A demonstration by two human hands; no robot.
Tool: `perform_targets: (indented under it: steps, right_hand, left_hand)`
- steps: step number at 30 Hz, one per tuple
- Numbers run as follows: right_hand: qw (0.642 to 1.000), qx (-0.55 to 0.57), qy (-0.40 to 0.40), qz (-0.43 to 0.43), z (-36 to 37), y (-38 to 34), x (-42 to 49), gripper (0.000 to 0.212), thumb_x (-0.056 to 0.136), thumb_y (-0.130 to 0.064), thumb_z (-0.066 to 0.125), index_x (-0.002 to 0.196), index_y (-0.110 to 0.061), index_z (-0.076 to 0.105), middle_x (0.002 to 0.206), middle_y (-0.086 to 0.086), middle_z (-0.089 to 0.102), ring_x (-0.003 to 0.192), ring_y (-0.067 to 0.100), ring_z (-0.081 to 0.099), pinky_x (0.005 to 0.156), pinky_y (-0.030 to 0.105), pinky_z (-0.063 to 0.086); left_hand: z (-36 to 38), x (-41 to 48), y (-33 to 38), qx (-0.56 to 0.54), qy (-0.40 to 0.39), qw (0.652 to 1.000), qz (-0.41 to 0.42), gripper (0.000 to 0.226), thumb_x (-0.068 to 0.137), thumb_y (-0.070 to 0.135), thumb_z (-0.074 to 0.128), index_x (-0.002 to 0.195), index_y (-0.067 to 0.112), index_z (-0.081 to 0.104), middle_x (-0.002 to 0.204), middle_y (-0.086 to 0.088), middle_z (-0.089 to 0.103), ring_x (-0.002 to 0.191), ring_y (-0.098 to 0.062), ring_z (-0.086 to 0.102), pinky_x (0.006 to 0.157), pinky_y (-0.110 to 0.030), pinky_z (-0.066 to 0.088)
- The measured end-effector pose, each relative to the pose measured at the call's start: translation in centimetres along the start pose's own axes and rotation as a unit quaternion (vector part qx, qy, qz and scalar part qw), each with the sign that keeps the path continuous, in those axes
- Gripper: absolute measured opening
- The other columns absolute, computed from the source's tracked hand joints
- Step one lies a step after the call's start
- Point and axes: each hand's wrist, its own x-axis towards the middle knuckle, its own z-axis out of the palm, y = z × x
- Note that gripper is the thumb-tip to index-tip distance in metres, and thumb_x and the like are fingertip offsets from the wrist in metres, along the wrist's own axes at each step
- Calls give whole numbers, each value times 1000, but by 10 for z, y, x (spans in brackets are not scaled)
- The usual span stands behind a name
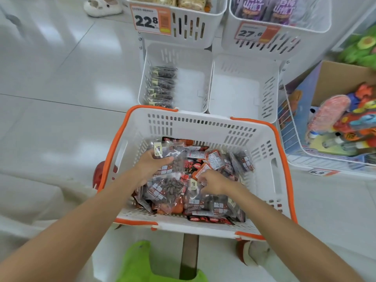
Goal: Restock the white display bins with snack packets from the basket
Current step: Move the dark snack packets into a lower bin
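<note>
Both hands are reaching into the basket. The left hand is gripping a clear packet at its far left, and the right hand is pinching a second packet mid-heap. These slick, overlapping packets are probably risking snagged neighbours, or slipping before reaching the part-filled left bin.

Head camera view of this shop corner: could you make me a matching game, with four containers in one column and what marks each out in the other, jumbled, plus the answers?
Things:
1. lower left bin
2. lower right bin
3. upper left bin
4. basket

Descriptions:
A. orange rim; left hand and right hand inside, gripping snack packets
B. no packets showing inside
C. price tag reading 22.8
D. row of dark packets along its left wall

Pairs: 1-D, 2-B, 3-C, 4-A
</note>
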Motion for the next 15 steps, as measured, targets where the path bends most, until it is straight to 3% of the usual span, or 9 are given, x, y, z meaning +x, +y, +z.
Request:
perform_targets:
  steps: [2, 4, 6, 8, 11, 13, 15]
  right_hand:
    - [998, 46, 33, -7, -5, -2, 0, 17, 85, -13, 75, 97, -20, 65, 96, -14, 51, 87, 6, 51, 87, 31, 43]
    - [991, 115, 69, -30, -25, -10, -4, 19, 86, -12, 74, 84, -26, 61, 89, -12, 52, 80, 7, 51, 84, 34, 44]
    - [980, 161, 99, -69, -49, -22, -10, 19, 86, -12, 74, 84, -25, 61, 82, -9, 51, 73, 9, 50, 79, 34, 45]
    - [969, 189, 120, -104, -66, -39, -15, 17, 84, -13, 77, 93, -21, 64, 86, -6, 54, 76, 11, 53, 81, 36, 48]
    - [956, 200, 164, -138, -79, -62, -14, 22, 83, -16, 79, 97, -25, 65, 97, 0, 54, 88, 15, 54, 86, 33, 46]
    - [956, 158, 200, -147, -86, -70, -11, 23, 83, -22, 78, 99, -32, 64, 115, -3, 49, 113, 15, 46, 101, 29, 36]
    - [956, 141, 209, -152, -96, -74, -11, 25, 83, -23, 78, 102, -32, 65, 131, -7, 42, 129, 12, 34, 109, 30, 24]
  left_hand:
    - [-5, -2, -1, 2, 16, 1000, 13, 15, 88, 21, 72, 97, 22, 60, 95, 3, 63, 86, -7, 55, 76, -31, 43]
    - [-10, 1, -5, -5, 46, 999, 23, 13, 91, 19, 69, 101, 19, 61, 98, 1, 65, 93, -12, 61, 77, -33, 52]
    - [-14, 2, -5, -15, 69, 997, 27, 21, 93, 20, 67, 113, 14, 61, 112, -8, 66, 110, -22, 62, 89, -44, 56]
    - [-12, -1, 0, 7, 59, 998, 36, 25, 96, 30, 61, 117, 16, 57, 120, -10, 62, 110, -23, 58, 90, -42, 52]
    - [-4, -4, 10, 58, -45, 997, 32, 43, 89, 56, 59, 121, 28, 55, 115, 4, 61, 106, -17, 56, 92, -41, 46]
    - [-1, -5, 21, 90, -101, 989, 57, 42, 80, 43, 76, 115, 35, 54, 104, 8, 64, 98, -13, 61, 86, -30, 50]
    - [-3, 3, 30, 133, -118, 979, 96, 58, 73, 24, 86, 120, 31, 54, 91, 10, 64, 79, -4, 59, 67, -16, 48]
